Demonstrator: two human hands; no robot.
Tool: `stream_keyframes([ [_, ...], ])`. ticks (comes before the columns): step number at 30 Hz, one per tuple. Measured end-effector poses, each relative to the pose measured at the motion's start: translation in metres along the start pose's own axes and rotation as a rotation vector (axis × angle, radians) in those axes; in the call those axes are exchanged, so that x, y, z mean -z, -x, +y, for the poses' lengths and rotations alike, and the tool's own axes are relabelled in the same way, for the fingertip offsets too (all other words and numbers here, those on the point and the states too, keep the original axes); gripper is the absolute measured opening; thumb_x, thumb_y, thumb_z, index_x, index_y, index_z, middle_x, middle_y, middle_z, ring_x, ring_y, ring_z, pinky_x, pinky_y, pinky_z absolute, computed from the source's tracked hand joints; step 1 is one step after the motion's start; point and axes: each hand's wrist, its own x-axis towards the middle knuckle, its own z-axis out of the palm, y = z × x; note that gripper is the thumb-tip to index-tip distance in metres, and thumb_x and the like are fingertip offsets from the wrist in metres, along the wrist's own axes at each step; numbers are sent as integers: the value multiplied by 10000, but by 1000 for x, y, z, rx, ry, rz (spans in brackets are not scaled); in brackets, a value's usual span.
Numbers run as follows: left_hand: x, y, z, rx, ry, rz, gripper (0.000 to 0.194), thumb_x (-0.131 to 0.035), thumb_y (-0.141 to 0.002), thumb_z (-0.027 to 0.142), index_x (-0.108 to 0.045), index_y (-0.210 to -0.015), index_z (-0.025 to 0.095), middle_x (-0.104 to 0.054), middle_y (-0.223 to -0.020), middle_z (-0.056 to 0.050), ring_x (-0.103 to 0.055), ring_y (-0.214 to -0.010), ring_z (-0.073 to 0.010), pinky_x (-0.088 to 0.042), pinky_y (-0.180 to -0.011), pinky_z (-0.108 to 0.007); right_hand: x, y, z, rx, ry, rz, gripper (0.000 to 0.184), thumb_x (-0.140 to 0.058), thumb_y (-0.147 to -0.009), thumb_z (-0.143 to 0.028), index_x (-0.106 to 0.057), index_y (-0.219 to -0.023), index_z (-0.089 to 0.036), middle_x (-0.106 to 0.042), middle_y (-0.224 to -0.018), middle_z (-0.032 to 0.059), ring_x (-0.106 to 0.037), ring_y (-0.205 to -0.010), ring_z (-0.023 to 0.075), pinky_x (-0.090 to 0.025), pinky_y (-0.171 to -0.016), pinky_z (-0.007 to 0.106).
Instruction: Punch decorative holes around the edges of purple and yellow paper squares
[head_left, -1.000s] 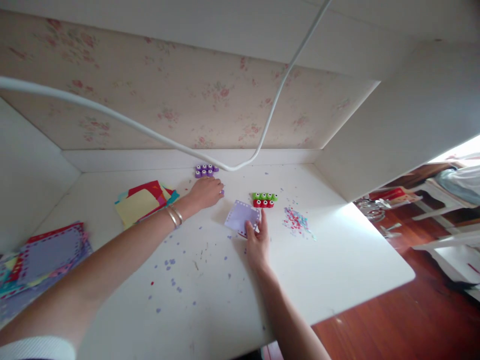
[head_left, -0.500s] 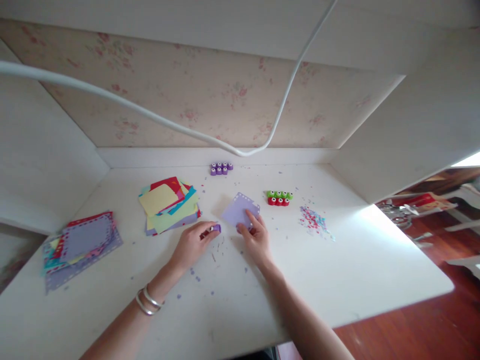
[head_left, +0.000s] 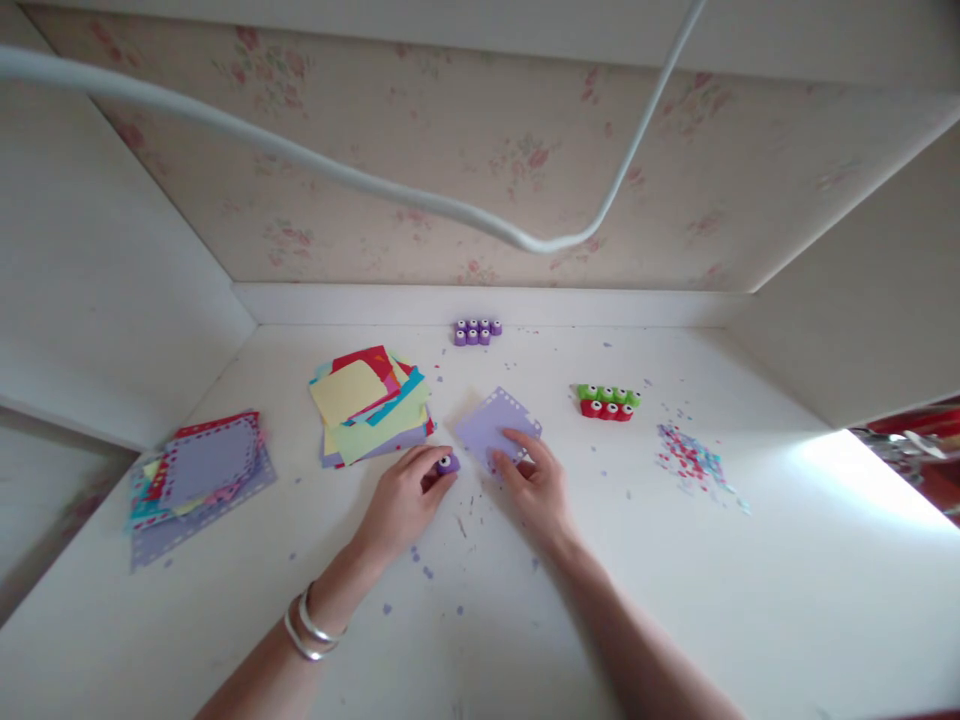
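Note:
My left hand [head_left: 401,503] pinches a small purple craft punch [head_left: 448,464] between thumb and fingers, its white-and-black button facing up. Just to its right is a lilac sheet of paper [head_left: 484,432] with a row of punched holes along its upper edges. My right hand [head_left: 538,492] grips that sheet at its lower right side, thumb below and fingers across it. The punch and the sheet are close but apart. Lilac paper bits [head_left: 422,562] lie scattered on the white desk below the hands.
Plain coloured paper [head_left: 349,395] is piled left of centre, hole-edged sheets [head_left: 206,465] farther left. Purple punches [head_left: 472,337] stand by the back wall, green and red punches [head_left: 609,408] to the right, near a confetti heap [head_left: 690,455]. A white cable [head_left: 420,200] hangs in front.
The view has shifted, so most things appear farther right. In my left hand the punch has turned from lying sideways to button up. My right hand still holds the lilac sheet.

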Motion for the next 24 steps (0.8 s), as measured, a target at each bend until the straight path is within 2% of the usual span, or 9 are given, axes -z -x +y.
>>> stream_keyframes([
  [2,0,-1,-1,69,58,29,259,-653,-861,237,-625,-1119,231,-714,-993,-9,-692,-780,-130,-579,-762,-253,0,1,1,6,1,-13,324,-656,-847,-394,-669,-1123,-223,-643,-905,32,-498,-458,54,-390,-389,183],
  [6,-2,-3,-1,154,120,58,257,-691,-830,239,-637,-1082,250,-740,-928,27,-715,-788,-133,-590,-764,-243,0,4,-2,54,-8,-25,282,-654,-854,-363,-675,-1096,-218,-652,-944,48,-531,-469,58,-442,-414,195],
  [14,-4,-1,-1,168,136,104,255,-721,-811,274,-627,-1045,241,-745,-900,26,-724,-783,-139,-603,-744,-247,1,9,-10,158,66,-22,223,-630,-874,-316,-679,-1073,-228,-649,-963,53,-560,-489,62,-482,-430,192],
  [24,-4,-1,2,131,103,138,239,-705,-819,291,-630,-1032,216,-729,-892,-7,-718,-762,-153,-614,-721,-269,2,15,-14,209,101,-24,210,-598,-900,-286,-677,-1086,-231,-665,-1004,64,-629,-581,85,-570,-516,189],
])
